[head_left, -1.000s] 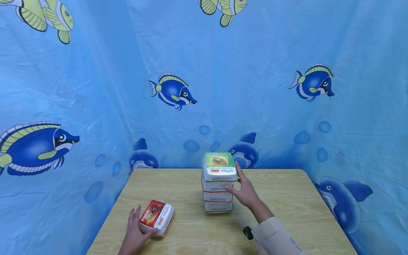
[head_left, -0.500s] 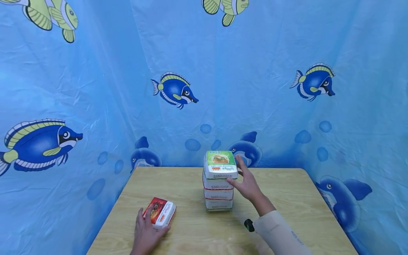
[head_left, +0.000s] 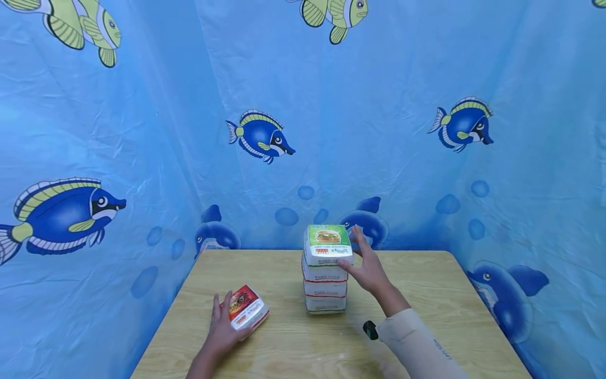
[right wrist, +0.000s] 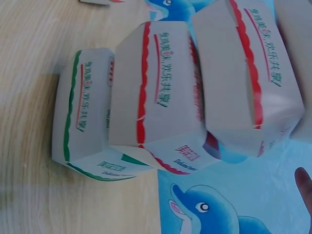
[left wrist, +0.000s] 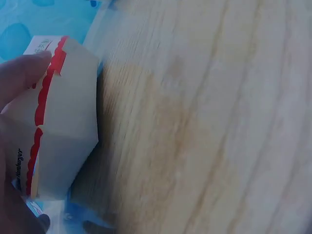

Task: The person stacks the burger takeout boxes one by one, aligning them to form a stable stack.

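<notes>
Several white burger boxes stand in a stack [head_left: 325, 284] at the middle of the wooden table [head_left: 426, 295]; the top box [head_left: 328, 243] has a green lid. My right hand [head_left: 366, 266] is at the stack's right side, fingers straight, thumb at the top box's lower edge. In the right wrist view the stack [right wrist: 161, 97] lies sideways and one fingertip [right wrist: 304, 183] shows at the right edge. My left hand [head_left: 221, 329] grips a red-lidded burger box [head_left: 246, 308] at the table's front left, tilted. In the left wrist view a finger [left wrist: 19, 73] presses on that box [left wrist: 63, 122].
Blue cloth printed with fish and dolphins [head_left: 265, 137] hangs close behind and on both sides of the table. A black device [head_left: 370, 330] sits at my right wrist, by the beige sleeve [head_left: 416, 347]. Bare wood lies to the right of the stack.
My left hand has carried the red-lidded box to the right, closer to the stack. My right hand stays at the stack's right side, a little higher against the top box.
</notes>
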`<state>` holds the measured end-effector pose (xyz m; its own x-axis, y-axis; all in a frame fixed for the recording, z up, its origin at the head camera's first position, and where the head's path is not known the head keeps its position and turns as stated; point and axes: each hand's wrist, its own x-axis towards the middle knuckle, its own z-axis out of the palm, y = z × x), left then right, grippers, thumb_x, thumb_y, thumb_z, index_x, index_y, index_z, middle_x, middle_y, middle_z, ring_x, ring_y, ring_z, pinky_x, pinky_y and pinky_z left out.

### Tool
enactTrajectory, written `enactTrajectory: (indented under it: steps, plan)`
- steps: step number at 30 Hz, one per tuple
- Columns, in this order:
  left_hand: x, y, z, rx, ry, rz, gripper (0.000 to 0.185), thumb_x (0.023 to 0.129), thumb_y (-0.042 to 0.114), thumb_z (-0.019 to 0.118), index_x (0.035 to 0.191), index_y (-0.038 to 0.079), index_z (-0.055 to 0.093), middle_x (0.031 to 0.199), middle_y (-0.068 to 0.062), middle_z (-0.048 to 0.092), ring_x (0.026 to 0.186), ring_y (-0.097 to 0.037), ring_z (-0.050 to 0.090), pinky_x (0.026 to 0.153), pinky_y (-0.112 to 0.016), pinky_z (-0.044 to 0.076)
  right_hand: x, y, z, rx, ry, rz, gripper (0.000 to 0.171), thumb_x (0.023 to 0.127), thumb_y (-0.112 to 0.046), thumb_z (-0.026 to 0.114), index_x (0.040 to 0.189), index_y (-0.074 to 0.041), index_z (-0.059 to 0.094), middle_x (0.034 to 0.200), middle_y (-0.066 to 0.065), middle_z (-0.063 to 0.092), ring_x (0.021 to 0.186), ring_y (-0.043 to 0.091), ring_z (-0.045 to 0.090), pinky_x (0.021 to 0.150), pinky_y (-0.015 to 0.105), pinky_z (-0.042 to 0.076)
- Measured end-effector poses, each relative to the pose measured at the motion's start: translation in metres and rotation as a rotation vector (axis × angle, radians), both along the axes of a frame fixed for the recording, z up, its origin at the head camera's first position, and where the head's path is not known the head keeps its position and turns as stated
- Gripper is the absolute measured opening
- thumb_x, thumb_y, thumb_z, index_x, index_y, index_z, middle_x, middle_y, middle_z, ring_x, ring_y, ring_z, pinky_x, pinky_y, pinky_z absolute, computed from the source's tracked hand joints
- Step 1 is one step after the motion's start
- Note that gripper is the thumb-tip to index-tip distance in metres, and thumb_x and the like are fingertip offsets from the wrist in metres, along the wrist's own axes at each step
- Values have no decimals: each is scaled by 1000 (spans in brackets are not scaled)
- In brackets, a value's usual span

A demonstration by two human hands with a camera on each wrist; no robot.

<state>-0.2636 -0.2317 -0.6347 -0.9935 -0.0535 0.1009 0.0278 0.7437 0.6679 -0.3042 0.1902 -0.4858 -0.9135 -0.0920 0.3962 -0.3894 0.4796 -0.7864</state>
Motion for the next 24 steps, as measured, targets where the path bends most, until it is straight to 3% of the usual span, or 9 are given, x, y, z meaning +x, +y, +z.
enactTrajectory:
  steps: [3, 10, 17, 24]
  plan:
    - [0, -3, -3, 29, 6, 9, 129, 58, 53, 89, 155, 17, 12, 155, -27, -5, 137, -56, 9, 101, -71, 25, -2, 0, 1, 5, 12, -3, 101, 84, -51, 72, 157, -35, 4, 157, 10, 28, 131, 39, 43, 99, 64, 36]
    - [-2, -7, -14, 82, 60, -12, 124, 53, 43, 94, 151, 18, 22, 142, -22, 19, 127, -46, 29, 100, -63, 33, -4, -1, 4, 13, 20, -7, 99, 84, -52, 72, 155, -41, 4, 155, 10, 30, 130, 39, 44, 98, 64, 37]
    - [-3, -5, -18, 56, 50, -80, 129, 51, 49, 92, 152, 18, 19, 148, -24, 14, 130, -51, 30, 101, -63, 33, -5, -4, 6, 31, 0, -16, 98, 82, -58, 70, 154, -46, 5, 155, 13, 31, 125, 42, 48, 95, 68, 37]
    - [-6, 5, -19, 50, 164, -47, 123, 51, 47, 93, 151, 21, 25, 141, -18, 25, 123, -46, 41, 96, -60, 39, -9, -8, 7, 60, -2, -10, 97, 81, -62, 68, 153, -46, 6, 155, 9, 31, 122, 39, 49, 94, 67, 38]
